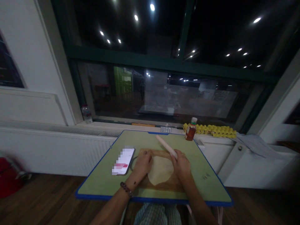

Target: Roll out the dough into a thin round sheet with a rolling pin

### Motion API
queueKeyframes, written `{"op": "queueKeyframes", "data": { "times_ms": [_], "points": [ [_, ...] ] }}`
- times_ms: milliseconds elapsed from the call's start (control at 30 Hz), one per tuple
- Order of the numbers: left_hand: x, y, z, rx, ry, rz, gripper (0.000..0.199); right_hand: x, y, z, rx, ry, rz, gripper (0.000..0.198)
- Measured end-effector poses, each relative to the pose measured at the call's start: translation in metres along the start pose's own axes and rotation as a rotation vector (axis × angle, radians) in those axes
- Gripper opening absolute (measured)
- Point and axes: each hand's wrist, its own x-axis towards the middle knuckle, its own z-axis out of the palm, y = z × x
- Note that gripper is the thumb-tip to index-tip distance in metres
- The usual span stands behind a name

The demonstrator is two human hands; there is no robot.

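A thin, pale, roughly round sheet of dough (160, 172) lies on a wooden board (161, 187). My left hand (142, 163) is at the dough's upper left edge, its fingers curled in and closed on the rim; the fingertips are partly hidden. In my right hand (182, 165) is the near end of a light rolling pin (166, 145). The pin slants away to the upper left, beyond the dough, with its far end over the green tabletop. My right fingers wrap round it beside the dough's right edge.
The board rests on a small green table (98, 183) with a blue rim. A lit phone (125, 161) lies left of the board. Toward the window stand a bottle of reddish-brown liquid (191, 130), yellow egg trays (215, 130) and a clear bottle (86, 114). A grey cloth (257, 144) lies right.
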Motion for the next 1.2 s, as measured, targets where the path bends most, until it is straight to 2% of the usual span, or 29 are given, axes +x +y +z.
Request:
{"op": "queueKeyframes", "data": {
  "times_ms": [67,133,200,233,367,467,633,833,933,1067,1133,1200],
  "points": [
    [-0.002,-0.001,-0.008,0.085,0.083,-0.003,0.035,-0.003,0.0,-0.004,0.018,-0.054,-0.042,0.032],
    [0.0,0.001,-0.017,0.141,0.242,0.0,0.041,-0.007,0.001,-0.007,0.032,-0.105,-0.12,0.029],
    [0.006,0.006,-0.021,0.154,0.365,0.015,0.04,-0.011,0.003,-0.01,0.039,-0.154,-0.208,0.029],
    [0.01,0.008,-0.021,0.156,0.385,0.036,0.038,-0.012,0.004,-0.011,0.043,-0.184,-0.248,0.029],
    [0.023,0.008,0.002,0.166,0.283,0.169,0.034,-0.013,0.009,-0.013,0.073,-0.298,-0.352,0.025],
    [0.029,0.0,0.024,0.138,0.213,0.198,0.038,-0.014,0.01,-0.01,0.0,-0.233,-0.357,0.031],
    [0.048,-0.007,0.036,0.185,0.132,0.184,0.039,0.0,0.005,0.005,-0.224,-0.118,-0.308,0.04],
    [0.083,-0.004,0.042,0.207,0.036,0.005,0.041,0.035,0.0,0.018,-0.32,-0.177,-0.134,0.044],
    [0.068,-0.005,0.043,0.227,0.051,0.036,0.039,0.021,0.002,0.019,-0.304,-0.171,-0.197,0.045],
    [0.031,-0.008,0.042,0.329,0.134,0.237,0.043,-0.014,0.007,0.019,-0.263,-0.083,-0.251,0.043],
    [0.025,-0.007,0.042,0.346,0.151,0.217,0.044,-0.017,0.006,0.019,-0.258,-0.077,-0.247,0.042],
    [0.034,-0.006,0.043,0.338,0.142,0.182,0.045,-0.004,0.002,0.018,-0.27,-0.139,-0.231,0.042]
  ]
}}
